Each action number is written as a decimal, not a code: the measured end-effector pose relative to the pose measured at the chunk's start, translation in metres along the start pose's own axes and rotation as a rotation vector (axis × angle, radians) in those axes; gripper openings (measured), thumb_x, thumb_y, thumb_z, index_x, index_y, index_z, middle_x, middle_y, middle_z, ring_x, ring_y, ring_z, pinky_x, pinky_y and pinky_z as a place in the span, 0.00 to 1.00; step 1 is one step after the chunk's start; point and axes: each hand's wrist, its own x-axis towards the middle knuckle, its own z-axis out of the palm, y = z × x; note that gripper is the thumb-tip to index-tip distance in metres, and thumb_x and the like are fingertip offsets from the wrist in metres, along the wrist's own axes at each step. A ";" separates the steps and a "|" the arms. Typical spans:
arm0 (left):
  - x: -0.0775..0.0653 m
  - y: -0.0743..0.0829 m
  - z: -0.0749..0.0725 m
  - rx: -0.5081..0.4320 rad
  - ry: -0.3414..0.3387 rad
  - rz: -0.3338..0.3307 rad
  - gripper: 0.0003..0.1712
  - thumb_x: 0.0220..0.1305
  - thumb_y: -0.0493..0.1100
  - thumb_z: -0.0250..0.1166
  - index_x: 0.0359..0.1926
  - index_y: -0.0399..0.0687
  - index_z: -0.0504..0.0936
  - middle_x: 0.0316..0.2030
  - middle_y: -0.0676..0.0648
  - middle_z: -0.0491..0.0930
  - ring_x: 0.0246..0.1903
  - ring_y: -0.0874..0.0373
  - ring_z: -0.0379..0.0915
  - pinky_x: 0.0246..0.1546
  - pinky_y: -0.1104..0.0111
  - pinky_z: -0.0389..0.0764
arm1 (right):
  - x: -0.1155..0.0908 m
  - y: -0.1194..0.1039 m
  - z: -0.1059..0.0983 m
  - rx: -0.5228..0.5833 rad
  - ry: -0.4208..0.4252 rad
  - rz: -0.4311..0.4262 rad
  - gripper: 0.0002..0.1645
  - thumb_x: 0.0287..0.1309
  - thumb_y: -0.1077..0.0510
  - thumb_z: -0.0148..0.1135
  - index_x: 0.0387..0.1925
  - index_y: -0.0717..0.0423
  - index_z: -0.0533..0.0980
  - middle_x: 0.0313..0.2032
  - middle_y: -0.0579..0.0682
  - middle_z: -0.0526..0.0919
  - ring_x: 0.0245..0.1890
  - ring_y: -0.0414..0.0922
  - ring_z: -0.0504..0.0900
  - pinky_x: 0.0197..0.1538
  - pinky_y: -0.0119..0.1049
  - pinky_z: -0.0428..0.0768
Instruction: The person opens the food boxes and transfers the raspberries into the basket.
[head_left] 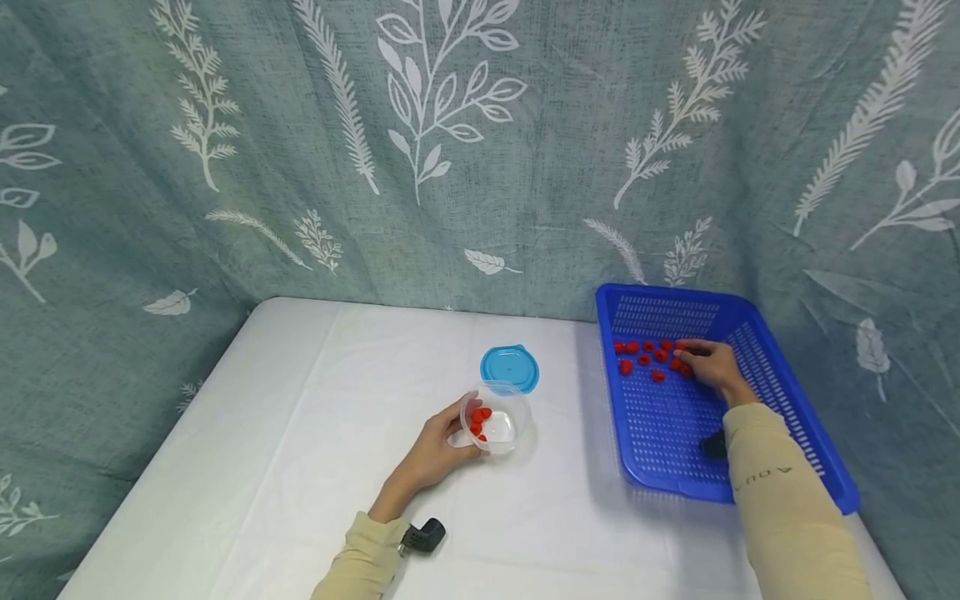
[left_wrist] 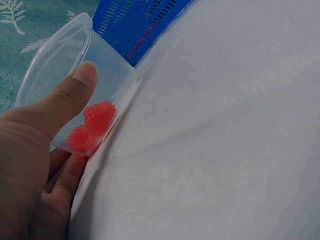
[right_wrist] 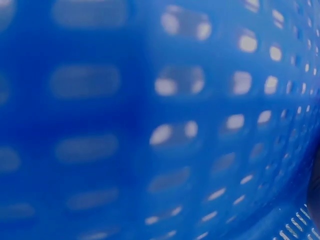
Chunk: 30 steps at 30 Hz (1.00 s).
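Note:
My left hand grips a clear round plastic tub at its left side, thumb on the outer wall in the left wrist view. Several red raspberries lie together inside the tub, toward the hand. Over at the right, my right hand reaches into a blue plastic basket. Its thumb and forefinger pinch at a raspberry among several loose raspberries on the basket floor. In the right wrist view, the basket's slotted wall fills almost everything and the fingertips are hidden.
A blue lid lies flat on the white cloth-covered table just behind the tub. The basket's raised rim surrounds the right hand. A green leaf-patterned curtain hangs behind the table.

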 end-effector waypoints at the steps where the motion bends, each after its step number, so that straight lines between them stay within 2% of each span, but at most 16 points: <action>1: 0.000 0.000 0.000 0.000 -0.001 0.000 0.53 0.54 0.37 0.78 0.77 0.45 0.61 0.71 0.42 0.71 0.68 0.48 0.70 0.72 0.60 0.67 | 0.000 0.000 0.000 -0.001 0.001 0.000 0.30 0.72 0.52 0.60 0.64 0.71 0.73 0.62 0.68 0.75 0.37 0.28 0.72 0.37 0.19 0.74; 10: -0.001 0.002 0.000 -0.004 -0.005 0.001 0.53 0.55 0.37 0.78 0.78 0.46 0.60 0.71 0.42 0.70 0.68 0.47 0.70 0.72 0.60 0.67 | -0.003 -0.002 -0.002 -0.008 -0.002 -0.018 0.32 0.72 0.52 0.59 0.65 0.72 0.71 0.63 0.70 0.74 0.41 0.29 0.72 0.40 0.20 0.73; 13: -0.001 0.002 0.001 -0.001 -0.008 0.000 0.53 0.55 0.37 0.78 0.78 0.47 0.60 0.71 0.42 0.70 0.69 0.48 0.69 0.72 0.61 0.68 | -0.004 -0.004 -0.003 -0.018 -0.001 -0.017 0.31 0.71 0.52 0.59 0.65 0.73 0.71 0.63 0.71 0.74 0.44 0.34 0.74 0.41 0.20 0.72; 15: -0.001 0.002 0.001 -0.001 -0.009 0.002 0.53 0.55 0.38 0.78 0.78 0.47 0.60 0.71 0.43 0.70 0.69 0.48 0.69 0.72 0.61 0.68 | -0.003 -0.006 -0.003 -0.023 0.003 -0.009 0.31 0.71 0.53 0.59 0.65 0.73 0.71 0.63 0.72 0.74 0.47 0.42 0.77 0.42 0.22 0.74; 17: -0.001 0.002 0.002 -0.004 -0.008 0.005 0.53 0.55 0.38 0.78 0.78 0.48 0.61 0.71 0.43 0.70 0.69 0.47 0.69 0.72 0.60 0.67 | -0.002 -0.011 -0.005 -0.032 0.005 -0.007 0.31 0.71 0.55 0.59 0.65 0.74 0.70 0.63 0.73 0.74 0.53 0.51 0.79 0.47 0.28 0.77; 19: -0.001 0.002 0.002 -0.005 -0.008 0.006 0.53 0.55 0.38 0.78 0.78 0.48 0.61 0.71 0.42 0.70 0.69 0.47 0.69 0.72 0.60 0.67 | -0.002 -0.019 -0.007 -0.029 0.008 0.001 0.31 0.70 0.56 0.59 0.65 0.76 0.69 0.63 0.75 0.73 0.59 0.60 0.77 0.54 0.39 0.80; 22: -0.001 0.002 0.002 0.001 -0.005 0.008 0.53 0.55 0.38 0.78 0.78 0.47 0.61 0.71 0.42 0.70 0.69 0.47 0.69 0.72 0.60 0.68 | -0.004 -0.037 -0.012 -0.037 0.026 0.010 0.32 0.68 0.58 0.60 0.65 0.77 0.68 0.63 0.76 0.71 0.64 0.66 0.72 0.64 0.52 0.75; 24: -0.001 0.002 0.002 0.003 -0.003 0.006 0.53 0.55 0.37 0.78 0.78 0.46 0.61 0.71 0.42 0.70 0.69 0.47 0.69 0.71 0.61 0.68 | -0.007 -0.053 -0.015 -0.031 0.055 0.004 0.32 0.67 0.58 0.60 0.65 0.77 0.69 0.62 0.75 0.73 0.61 0.64 0.74 0.61 0.50 0.77; 26: -0.001 0.002 0.001 0.006 0.000 0.006 0.52 0.55 0.37 0.78 0.78 0.45 0.61 0.71 0.41 0.70 0.69 0.47 0.69 0.71 0.60 0.68 | -0.011 -0.069 -0.018 -0.017 0.086 -0.022 0.31 0.66 0.58 0.61 0.63 0.75 0.71 0.59 0.70 0.78 0.54 0.55 0.79 0.53 0.40 0.81; 28: -0.001 0.001 0.001 0.006 -0.001 0.005 0.53 0.55 0.36 0.78 0.78 0.44 0.60 0.71 0.41 0.70 0.69 0.47 0.69 0.71 0.61 0.68 | -0.016 -0.085 -0.021 0.012 0.093 -0.056 0.31 0.67 0.55 0.62 0.63 0.73 0.73 0.51 0.58 0.85 0.46 0.42 0.79 0.43 0.30 0.80; 30: -0.001 0.001 0.001 0.007 -0.004 0.004 0.53 0.55 0.36 0.77 0.78 0.44 0.60 0.71 0.41 0.70 0.69 0.47 0.69 0.71 0.61 0.68 | -0.023 -0.100 -0.023 0.042 0.088 -0.096 0.30 0.67 0.53 0.62 0.63 0.70 0.74 0.44 0.44 0.85 0.38 0.33 0.75 0.34 0.25 0.76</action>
